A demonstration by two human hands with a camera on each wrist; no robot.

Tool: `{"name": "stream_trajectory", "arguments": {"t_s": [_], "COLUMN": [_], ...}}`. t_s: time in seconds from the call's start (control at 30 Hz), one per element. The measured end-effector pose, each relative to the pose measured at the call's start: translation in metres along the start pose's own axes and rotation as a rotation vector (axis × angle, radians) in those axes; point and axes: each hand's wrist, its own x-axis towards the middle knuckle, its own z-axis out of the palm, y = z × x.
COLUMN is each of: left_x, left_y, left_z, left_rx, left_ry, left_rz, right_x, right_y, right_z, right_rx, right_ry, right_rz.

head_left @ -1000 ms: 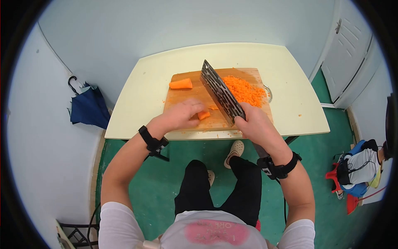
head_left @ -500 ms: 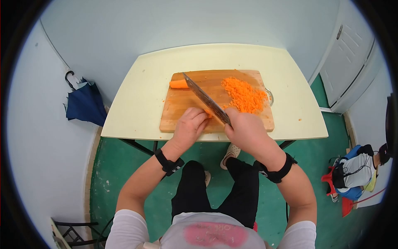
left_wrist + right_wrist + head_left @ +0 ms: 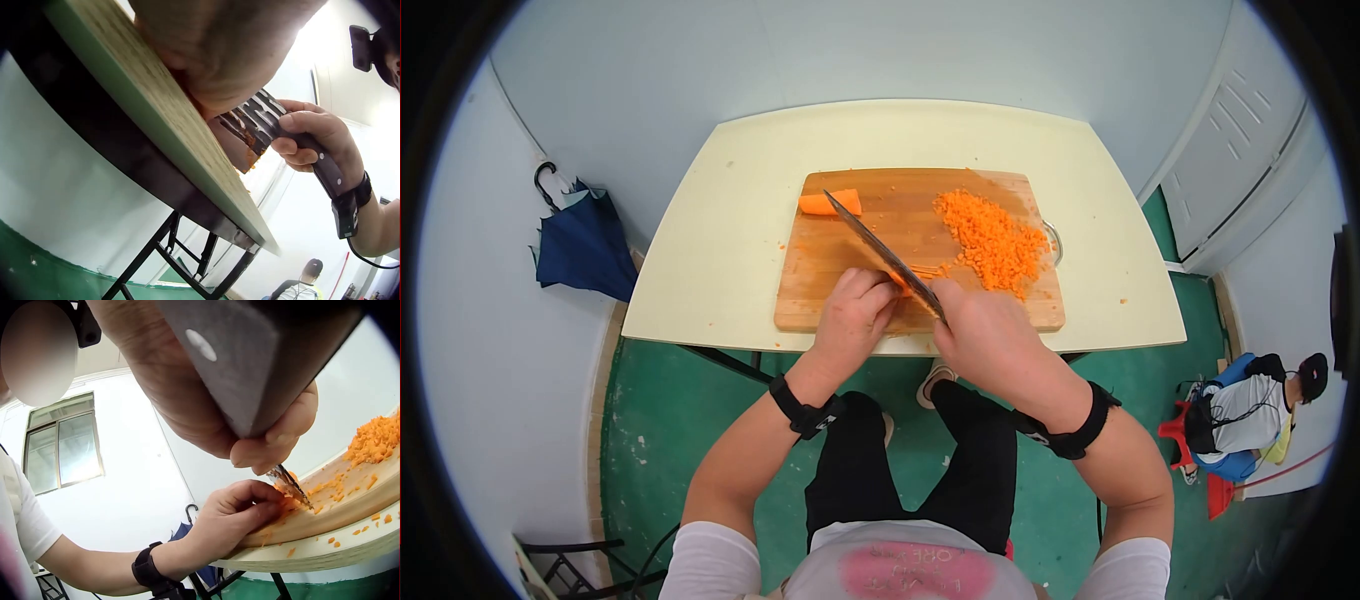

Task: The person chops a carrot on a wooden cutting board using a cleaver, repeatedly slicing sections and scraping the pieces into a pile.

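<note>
My right hand (image 3: 990,335) grips the dark handle of a cleaver (image 3: 868,236). Its blade stands edge down, slanting across the cutting board (image 3: 815,265), with carrot bits stuck to its patterned side in the left wrist view. Curled fingers of my left hand (image 3: 852,315) hold a small carrot piece (image 3: 289,504) at the board's near side, fingertips right beside the blade. Most of that piece is hidden by fingers and blade. Thin carrot strips (image 3: 928,270) lie just right of the blade. A heap of diced carrot (image 3: 992,240) covers the board's right part.
A thick carrot chunk (image 3: 815,205) lies at the board's far left, near the cleaver's tip. The board rests on a pale table (image 3: 700,260), its metal ring handle (image 3: 1055,243) on the right. Crumbs dot the tabletop. A blue umbrella (image 3: 585,240) leans at the left wall.
The cleaver has turned from broad side up to edge down and come over the small carrot piece. My left hand has moved from loosely beside that piece to gripping it with curled fingers.
</note>
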Motion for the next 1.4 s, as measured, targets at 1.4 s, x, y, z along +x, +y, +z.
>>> {"name": "stream_trajectory", "arguments": {"t_s": [1.4], "left_x": [0.003], "left_y": [-0.001], "left_z": [0.003], "left_rx": [0.018], "left_ry": [0.059], "left_rz": [-0.003], "right_x": [0.003], "right_y": [-0.003], "right_z": [0.000], "right_rx": [-0.050], "right_ry": [-0.076], "right_rz": [-0.007]}}
